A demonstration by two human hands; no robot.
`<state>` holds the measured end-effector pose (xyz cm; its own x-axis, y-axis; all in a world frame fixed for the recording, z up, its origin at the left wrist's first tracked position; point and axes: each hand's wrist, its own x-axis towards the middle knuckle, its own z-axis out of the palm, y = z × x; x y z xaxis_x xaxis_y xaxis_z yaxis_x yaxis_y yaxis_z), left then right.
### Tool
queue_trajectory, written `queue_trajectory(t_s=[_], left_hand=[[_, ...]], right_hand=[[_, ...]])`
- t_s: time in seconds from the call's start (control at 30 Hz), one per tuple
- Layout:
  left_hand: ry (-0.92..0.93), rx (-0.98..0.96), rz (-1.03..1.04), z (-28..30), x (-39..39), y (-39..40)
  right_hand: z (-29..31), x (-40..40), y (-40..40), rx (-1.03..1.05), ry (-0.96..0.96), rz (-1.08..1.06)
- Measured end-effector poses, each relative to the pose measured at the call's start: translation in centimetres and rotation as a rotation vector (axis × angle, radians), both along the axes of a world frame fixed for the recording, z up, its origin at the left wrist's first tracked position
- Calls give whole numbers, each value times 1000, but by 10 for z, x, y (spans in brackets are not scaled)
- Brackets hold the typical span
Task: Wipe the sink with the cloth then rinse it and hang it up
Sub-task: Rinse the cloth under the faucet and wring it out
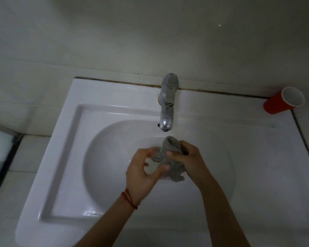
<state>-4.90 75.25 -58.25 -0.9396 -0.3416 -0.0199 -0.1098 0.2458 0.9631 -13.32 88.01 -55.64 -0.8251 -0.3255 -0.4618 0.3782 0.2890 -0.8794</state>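
Note:
A bunched grey cloth (173, 168) hangs over the middle of the white sink's bowl (107, 157), just below the spout of the chrome tap (167, 102). My right hand (187, 161) is closed around the cloth's upper part. My left hand (143, 173), with a red string at the wrist, pinches the cloth's lower left edge between thumb and fingers. The drain (157, 155) shows partly between my hands. I see no stream of water from the spout.
A red cup (282, 103) with a white inside lies tilted on the sink's back right corner against the wall. Tiled wall rises behind the tap. A dark-framed glass panel (0, 148) stands at the left beside a tiled ledge.

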Motion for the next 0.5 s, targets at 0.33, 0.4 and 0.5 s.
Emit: queue_trajectory(t_s=[0.33,0.4,0.5], left_hand=[[-294,429,-619,2,-37,8],[-400,396,-604,1,-37,11],[-575,524,-441,-4,-36,14]], right_hand=[[4,-9,-6,-272,9,-368],[-2,-10,-8,-101,70,-458],[-12,-10,-1,-220,-104,-529]])
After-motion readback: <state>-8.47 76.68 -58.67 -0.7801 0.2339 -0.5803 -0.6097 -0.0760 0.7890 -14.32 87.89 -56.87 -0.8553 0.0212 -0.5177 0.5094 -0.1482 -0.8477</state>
